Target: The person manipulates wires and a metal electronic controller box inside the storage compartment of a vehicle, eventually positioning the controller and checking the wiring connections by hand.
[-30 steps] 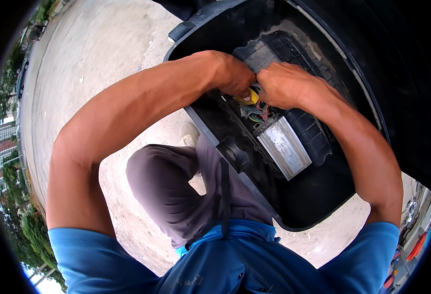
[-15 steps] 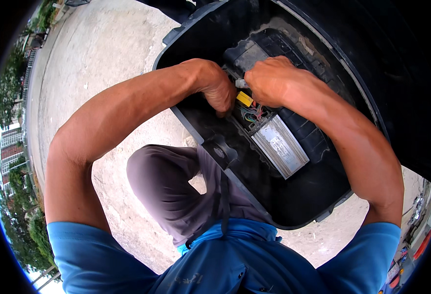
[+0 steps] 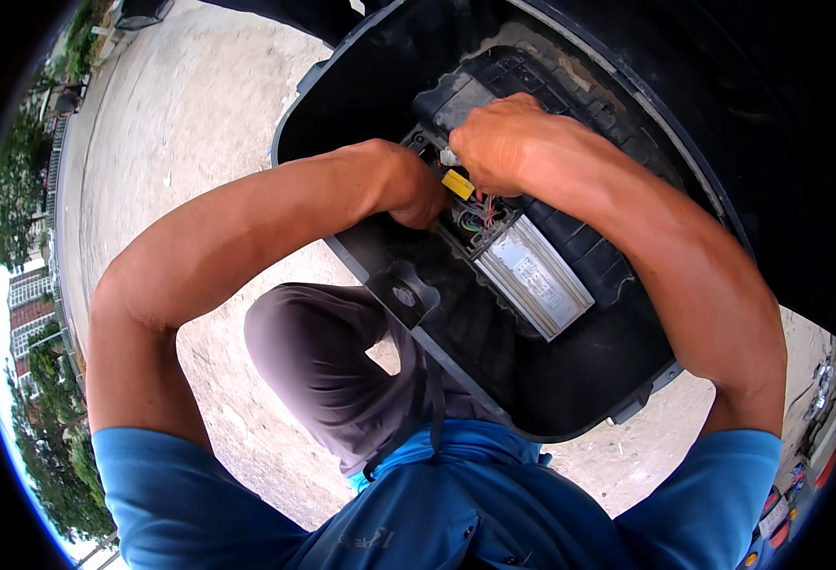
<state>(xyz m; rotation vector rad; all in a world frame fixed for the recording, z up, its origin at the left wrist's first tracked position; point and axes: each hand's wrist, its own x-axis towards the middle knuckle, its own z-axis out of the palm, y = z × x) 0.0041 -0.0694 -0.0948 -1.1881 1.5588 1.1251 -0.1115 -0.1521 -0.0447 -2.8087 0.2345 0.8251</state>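
Note:
Both hands are down inside a black plastic tub (image 3: 589,375), close together over a recess with wiring. My left hand (image 3: 418,193) curls at the recess's left edge; its fingertips are hidden beneath it. Opposite, my right hand (image 3: 497,142) is closed with knuckles up, and what its fingers grip is hidden. A small white connector (image 3: 448,157) shows beside the right fingers. Between the hands sits a yellow tag or block (image 3: 457,184). Thin coloured wires (image 3: 476,219) run from there to a silver finned metal box (image 3: 537,275) with a pale label.
A black ribbed cover (image 3: 570,214) lies along the recess's right side. The tub's rim (image 3: 370,277) curves past my bent knee (image 3: 318,366). Dark bodywork (image 3: 769,114) rises at the right. Pale concrete ground (image 3: 204,123) surrounds it, with a fence and trees far left.
The tub and the silver box have shifted slightly left and up in the picture. My right hand has moved a little left with them, while both hands stay over the wiring.

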